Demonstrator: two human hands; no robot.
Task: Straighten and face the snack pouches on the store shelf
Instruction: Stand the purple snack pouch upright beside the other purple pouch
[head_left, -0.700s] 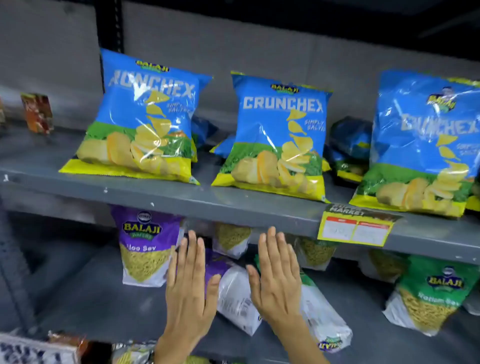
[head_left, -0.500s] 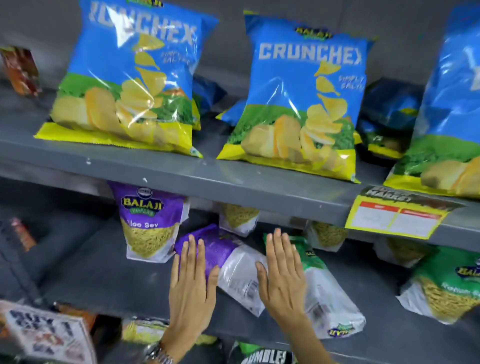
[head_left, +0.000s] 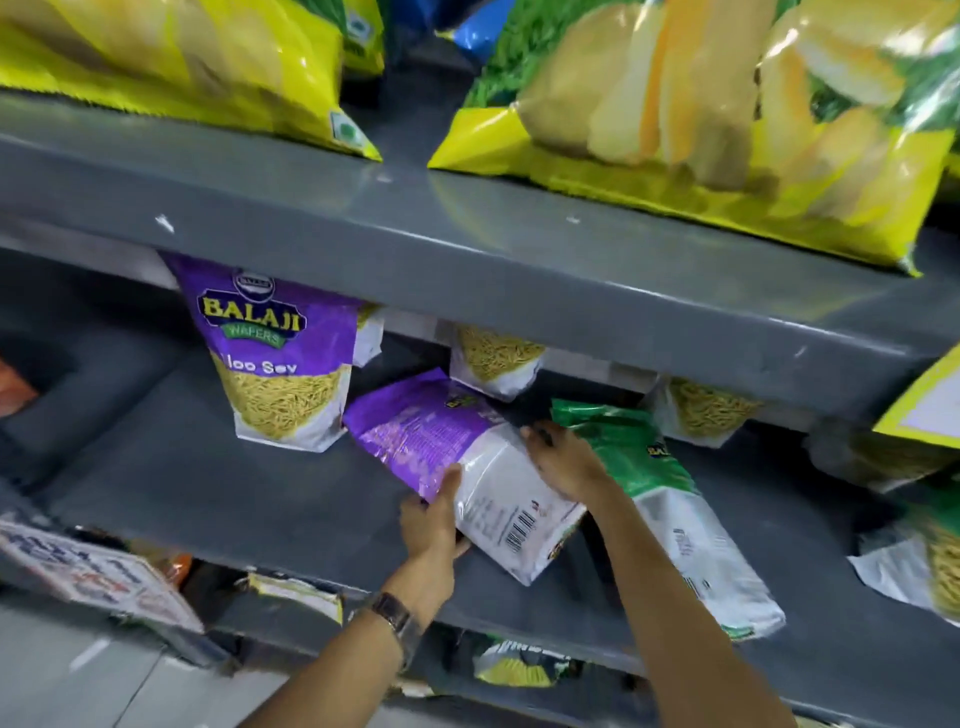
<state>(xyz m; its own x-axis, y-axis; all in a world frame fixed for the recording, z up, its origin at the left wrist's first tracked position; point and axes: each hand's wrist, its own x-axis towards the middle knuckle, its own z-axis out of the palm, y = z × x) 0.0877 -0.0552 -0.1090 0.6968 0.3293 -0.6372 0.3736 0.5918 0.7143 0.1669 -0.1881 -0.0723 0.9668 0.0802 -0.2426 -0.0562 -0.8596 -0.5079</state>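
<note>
A purple and white snack pouch (head_left: 441, 441) lies on its face on the grey middle shelf (head_left: 208, 493), back side up with a barcode showing. My left hand (head_left: 434, 517) grips its lower left edge. My right hand (head_left: 563, 460) holds its right edge. Beside it on the right, a green and white pouch (head_left: 670, 514) lies flat, partly under my right forearm. An upright purple Aloo Sev pouch (head_left: 283, 353) faces front at the left. More sev pouches (head_left: 493, 358) stand further back.
The upper shelf (head_left: 467, 244) carries large yellow and blue chip bags (head_left: 701, 114) that overhang its edge. A yellow price tag (head_left: 930, 410) hangs at right. More green pouches (head_left: 924, 551) lie at far right. A lower shelf holds other packets (head_left: 514, 667).
The camera moved closer and lower. Both hands went from hovering flat and open before the shelf to taking hold of the fallen purple pouch at its two edges.
</note>
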